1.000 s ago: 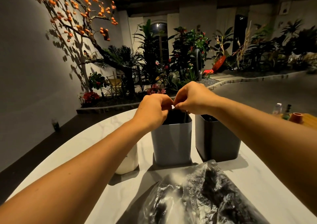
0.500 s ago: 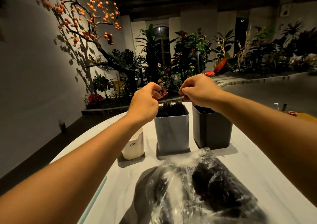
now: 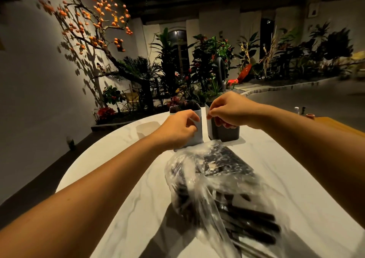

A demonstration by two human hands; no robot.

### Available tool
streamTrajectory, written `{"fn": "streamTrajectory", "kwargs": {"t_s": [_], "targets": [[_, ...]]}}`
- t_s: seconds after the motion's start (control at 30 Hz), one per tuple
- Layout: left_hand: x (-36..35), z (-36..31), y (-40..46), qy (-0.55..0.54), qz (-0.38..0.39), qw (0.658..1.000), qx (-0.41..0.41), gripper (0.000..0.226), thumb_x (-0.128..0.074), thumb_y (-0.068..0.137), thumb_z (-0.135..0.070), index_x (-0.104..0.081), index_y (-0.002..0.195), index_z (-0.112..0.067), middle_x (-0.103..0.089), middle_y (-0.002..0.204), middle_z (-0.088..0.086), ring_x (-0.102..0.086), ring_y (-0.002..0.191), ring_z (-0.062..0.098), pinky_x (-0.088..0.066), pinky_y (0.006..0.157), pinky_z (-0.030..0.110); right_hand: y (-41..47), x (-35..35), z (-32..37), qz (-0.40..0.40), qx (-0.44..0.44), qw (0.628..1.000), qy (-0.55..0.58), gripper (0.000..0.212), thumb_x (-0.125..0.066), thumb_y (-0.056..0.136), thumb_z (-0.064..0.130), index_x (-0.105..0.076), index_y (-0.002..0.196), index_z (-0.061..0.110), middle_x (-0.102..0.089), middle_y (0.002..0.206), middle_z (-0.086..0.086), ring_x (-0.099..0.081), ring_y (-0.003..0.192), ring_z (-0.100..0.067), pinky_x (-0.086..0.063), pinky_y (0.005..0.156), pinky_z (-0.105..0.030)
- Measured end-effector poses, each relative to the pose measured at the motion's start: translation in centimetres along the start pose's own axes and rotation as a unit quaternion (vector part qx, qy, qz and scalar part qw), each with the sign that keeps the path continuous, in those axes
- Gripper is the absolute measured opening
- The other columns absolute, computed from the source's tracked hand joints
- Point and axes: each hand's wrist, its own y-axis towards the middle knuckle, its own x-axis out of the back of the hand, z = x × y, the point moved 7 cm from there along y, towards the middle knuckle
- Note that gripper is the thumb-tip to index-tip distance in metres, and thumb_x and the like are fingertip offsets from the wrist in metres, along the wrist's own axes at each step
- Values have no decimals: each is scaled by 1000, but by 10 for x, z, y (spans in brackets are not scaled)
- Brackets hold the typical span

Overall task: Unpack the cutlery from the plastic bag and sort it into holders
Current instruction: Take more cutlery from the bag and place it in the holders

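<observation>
A clear, crinkled plastic bag is lying on its side on the white desk, holding dark cutlery whose handles are pointing right. Beyond it, a light grey holder is standing upright with dark pieces showing at its top, just beside a dark grey holder.

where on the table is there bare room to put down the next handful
Bare table lies left of the plastic bag, under the left forearm, and right of the bag toward the table edge. It is crowded ahead, where both hands work at the grey holder and dark holder.
</observation>
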Motion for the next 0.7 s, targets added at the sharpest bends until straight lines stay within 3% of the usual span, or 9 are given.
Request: {"fn": "streamTrajectory", "kwargs": {"t_s": [0.1, 0.23, 0.37, 0.47, 0.6, 0.7], "targets": [[-29, -9, -25, 54, 82, 995, -6, 24, -59, 100, -25, -61, 123, -16, -66, 118, 3, -62, 104, 16, -53, 94, 34, -29, -11, -7, 57, -16, 998, -19, 21, -54, 100, 17, -73, 97, 6, -68, 83, -10, -62, 64, -17, -52, 52, -23], [-70, -7, -55, 49, 158, 986, 4, 41, -72, 89, -42, -61, 120, -18, -67, 117, 3, -65, 102, 17, -56, 93, 40, -64, -34, -23, 165, -53, 985, -6, 20, -54, 100, 13, -70, 97, 1, -73, 82, -13, -72, 65, -20, -57, 57, -26], [-105, 4, -70, 157, 164, 974, -3, 58, -77, 82, -47, -53, 130, -24, -59, 130, 1, -57, 112, 21, -53, 96, 42, -101, -71, -45, 301, -100, 948, -2, 21, -50, 100, 5, -69, 104, -2, -74, 97, -20, -74, 85, -27, -60, 71, -31], [-117, 14, -75, 205, 131, 970, -4, 61, -79, 83, -32, -46, 134, -29, -56, 134, 2, -54, 115, 24, -51, 98, 44, -112, -91, -64, 306, -98, 945, -53, 23, -50, 96, -2, -70, 107, 0, -72, 108, -19, -71, 97, -27, -60, 80, -29], [-121, 12, -83, 193, 125, 973, -15, 78, -80, 78, -14, -36, 140, -33, -41, 146, 0, -41, 130, 25, -43, 108, 47, -118, -96, -74, 275, -45, 941, -193, 27, -72, 90, 25, -68, 115, 17, -66, 110, -1, -63, 91, -13, -55, 78, -22], [-117, -4, -93, 143, 95, 983, -71, 51, -77, 75, -4, -49, 106, -33, -38, 134, -6, -37, 121, 17, -45, 105, 42, -128, -100, -81, 289, -63, 924, -241, 66, -82, 72, 50, -56, 128, 25, -54, 117, 8, -56, 109, -17, -50, 99, -34]]}}
